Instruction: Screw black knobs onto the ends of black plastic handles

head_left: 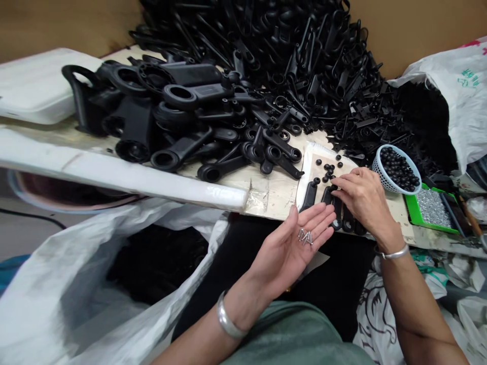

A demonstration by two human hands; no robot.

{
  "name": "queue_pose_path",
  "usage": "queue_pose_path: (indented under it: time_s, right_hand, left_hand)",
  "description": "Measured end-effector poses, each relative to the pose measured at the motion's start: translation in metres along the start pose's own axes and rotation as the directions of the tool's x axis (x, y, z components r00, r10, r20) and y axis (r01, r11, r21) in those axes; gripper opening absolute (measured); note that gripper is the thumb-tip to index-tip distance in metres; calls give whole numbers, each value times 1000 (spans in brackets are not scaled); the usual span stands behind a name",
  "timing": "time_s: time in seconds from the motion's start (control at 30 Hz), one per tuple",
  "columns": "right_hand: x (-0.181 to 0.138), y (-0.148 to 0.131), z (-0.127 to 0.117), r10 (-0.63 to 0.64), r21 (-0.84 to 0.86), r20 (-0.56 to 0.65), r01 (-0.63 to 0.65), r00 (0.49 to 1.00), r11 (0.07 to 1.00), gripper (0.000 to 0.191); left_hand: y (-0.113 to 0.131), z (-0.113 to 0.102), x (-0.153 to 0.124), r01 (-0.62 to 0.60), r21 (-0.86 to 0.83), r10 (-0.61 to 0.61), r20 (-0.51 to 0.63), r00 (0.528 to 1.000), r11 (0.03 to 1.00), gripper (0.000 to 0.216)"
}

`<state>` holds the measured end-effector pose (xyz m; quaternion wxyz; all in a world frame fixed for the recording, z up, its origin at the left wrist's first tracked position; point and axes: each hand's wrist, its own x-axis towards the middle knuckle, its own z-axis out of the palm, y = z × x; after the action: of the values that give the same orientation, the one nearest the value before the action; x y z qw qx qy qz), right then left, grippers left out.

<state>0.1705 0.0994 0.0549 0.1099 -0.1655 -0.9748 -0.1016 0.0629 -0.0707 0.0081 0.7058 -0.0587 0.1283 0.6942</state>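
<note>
My left hand [299, 235] is palm up with its fingers stretched out flat. Several small silver screws [305, 236] lie loose on that palm. Thumb and fingertips of my right hand [359, 197] are pinched at the top end of a black handle [327, 194], around what looks like a small black ball, partly hidden. To the left lies a similar black handle [310, 193] with a ball at its tip. More handles in this row are partly covered by my hands. Several loose black balls [318, 162] are scattered on the white-edged board [309, 154] just beyond.
A large heap of black plastic parts [266, 61] fills the table's back. On the right are a blue basket [380, 170] of black balls and a green tray [414, 208] of screws. A white foam strip [125, 175] edges the table's left. Below it gapes a white sack [76, 284].
</note>
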Motion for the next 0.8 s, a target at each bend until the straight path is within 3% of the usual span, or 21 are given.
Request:
queue_pose_path:
  time_s: [0.17,0.4,0.63,0.8]
  right_hand:
    - [3,4,7,-22,60,4,22,1000,998,7]
    - [5,11,11,45,242,43,-54,998,969,11]
    - [1,12,15,65,207,49,-74,997,975,16]
    - [-17,12,3,155,247,-114,-123,981,961,28]
  left_hand:
    - [1,-2,1,4,-5,-4,10,1000,1000,50]
    - [1,-4,1,-2,4,2,23,1000,1000,50]
    - [0,-1,-2,-10,3,10,13,1000,1000,48]
    - [1,2,-4,-16,5,16,-19,1000,1000,50]
